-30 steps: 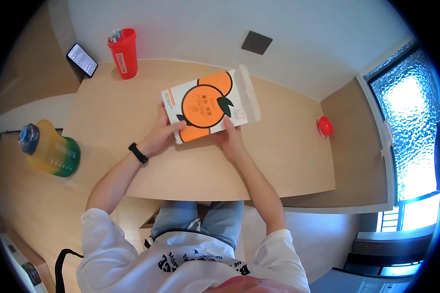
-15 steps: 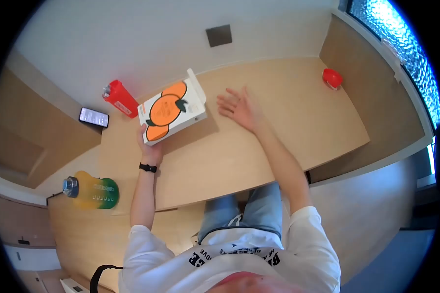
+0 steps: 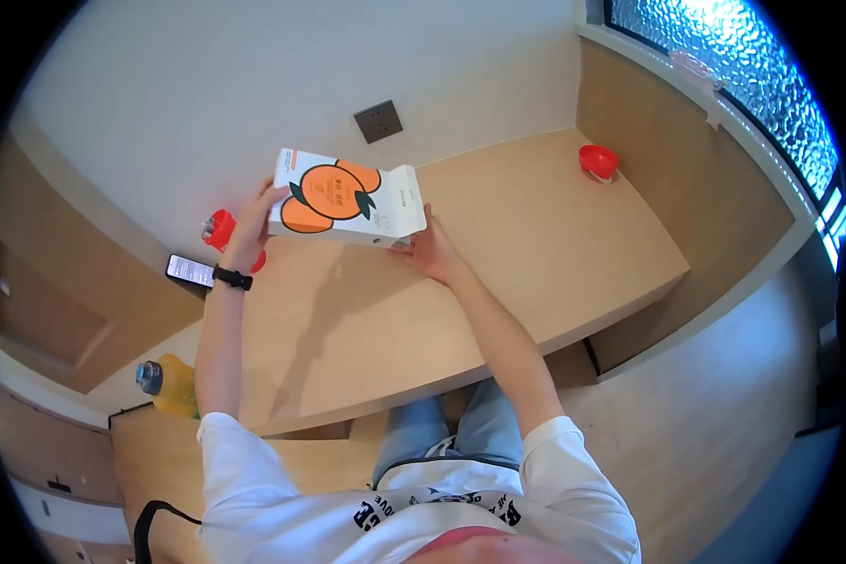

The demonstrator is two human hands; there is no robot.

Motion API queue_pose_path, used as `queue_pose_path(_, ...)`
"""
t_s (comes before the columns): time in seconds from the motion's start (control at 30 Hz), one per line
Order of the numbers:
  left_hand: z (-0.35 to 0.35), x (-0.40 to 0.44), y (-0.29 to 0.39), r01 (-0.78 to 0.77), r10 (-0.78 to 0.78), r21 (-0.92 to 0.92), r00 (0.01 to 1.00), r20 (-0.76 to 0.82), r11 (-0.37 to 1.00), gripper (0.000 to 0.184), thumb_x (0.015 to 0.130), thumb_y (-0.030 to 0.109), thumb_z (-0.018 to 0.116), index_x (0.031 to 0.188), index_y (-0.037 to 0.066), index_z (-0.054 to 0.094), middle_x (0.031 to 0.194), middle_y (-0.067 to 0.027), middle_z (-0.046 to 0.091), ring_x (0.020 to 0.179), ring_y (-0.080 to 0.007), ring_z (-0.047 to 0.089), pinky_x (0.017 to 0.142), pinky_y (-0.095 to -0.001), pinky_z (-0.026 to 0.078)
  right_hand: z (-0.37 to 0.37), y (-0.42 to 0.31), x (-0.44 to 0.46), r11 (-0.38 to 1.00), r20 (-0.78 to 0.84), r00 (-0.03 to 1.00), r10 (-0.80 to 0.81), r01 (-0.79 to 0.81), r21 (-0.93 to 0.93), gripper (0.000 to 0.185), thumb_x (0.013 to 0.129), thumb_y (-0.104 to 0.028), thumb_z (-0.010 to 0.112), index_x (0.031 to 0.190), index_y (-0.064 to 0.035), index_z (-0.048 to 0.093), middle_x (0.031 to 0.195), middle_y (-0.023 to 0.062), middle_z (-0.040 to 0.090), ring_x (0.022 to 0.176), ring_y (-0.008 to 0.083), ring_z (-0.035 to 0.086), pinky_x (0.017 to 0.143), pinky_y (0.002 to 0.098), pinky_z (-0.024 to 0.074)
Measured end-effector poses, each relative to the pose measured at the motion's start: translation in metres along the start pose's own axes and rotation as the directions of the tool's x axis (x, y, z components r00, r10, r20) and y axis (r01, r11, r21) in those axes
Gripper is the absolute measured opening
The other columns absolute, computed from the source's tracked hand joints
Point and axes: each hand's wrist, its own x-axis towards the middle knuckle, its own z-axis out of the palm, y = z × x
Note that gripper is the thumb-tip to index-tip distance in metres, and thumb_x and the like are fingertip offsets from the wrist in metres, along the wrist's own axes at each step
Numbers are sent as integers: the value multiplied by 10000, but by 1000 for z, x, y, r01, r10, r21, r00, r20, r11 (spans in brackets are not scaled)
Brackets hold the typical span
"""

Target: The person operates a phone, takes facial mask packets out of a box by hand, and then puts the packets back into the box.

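A white cardboard box [image 3: 334, 195] printed with large oranges is held up above the table, tilted, its flap end lower and toward the right. My left hand [image 3: 252, 221], with a black band on the wrist, is closed around the box's left end. At the flap end, my right hand [image 3: 432, 249] has its thumb beside the flap and its fingers beneath the edge, around that corner. Some of these fingers are hidden by the box, and its inside is out of sight.
Behind my left hand stands a red container [image 3: 219, 228], partly covered. A phone [image 3: 190, 271] lies at the table's [image 3: 536, 235] left side. A yellow bottle [image 3: 174, 383] is left of my forearm. A small red bowl-like object [image 3: 598, 162] sits far right. A wall socket [image 3: 378, 122] is behind.
My left hand has raised and turned the box so its flap end points down to the right. My right hand, apart from the box before, now meets its flap end.
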Motion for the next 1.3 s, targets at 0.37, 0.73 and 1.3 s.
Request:
queue_pose_path(0.37, -15, -22, 16, -89, 75, -117, 990, -123, 989, 522, 920, 320, 611, 1358, 55, 509, 1250, -56, 609, 1149, -152, 594, 954, -317, 486, -56, -32, 5, 990, 61, 989, -134, 136, -25, 476, 922, -210, 689, 1318, -26, 501, 1198, 113, 651, 1021, 236, 677, 859, 388, 590)
queue_pose_path(0.73, -86, -43, -237, -194, -131, -742, 925, -356, 642, 539, 954, 413, 556, 1411, 145, 457, 1315, -29, 598, 1232, -193, 553, 991, -408, 461, -46, -36, 12, 825, -111, 947, -301, 200, -529, 488, 813, -41, 774, 1248, 5, 557, 1141, 120, 669, 1006, 224, 671, 858, 373, 573)
queue_pose_path(1.3, -22, -42, -219, -193, 21, -858, 978, -208, 477, 593, 948, 311, 463, 1505, 153, 334, 1417, -70, 519, 1287, -204, 500, 1056, -453, 431, -89, -69, -7, 349, -130, 903, -409, 23, -937, 594, 910, -214, 716, 1375, 41, 449, 1282, 208, 580, 1114, 290, 613, 872, 400, 557)
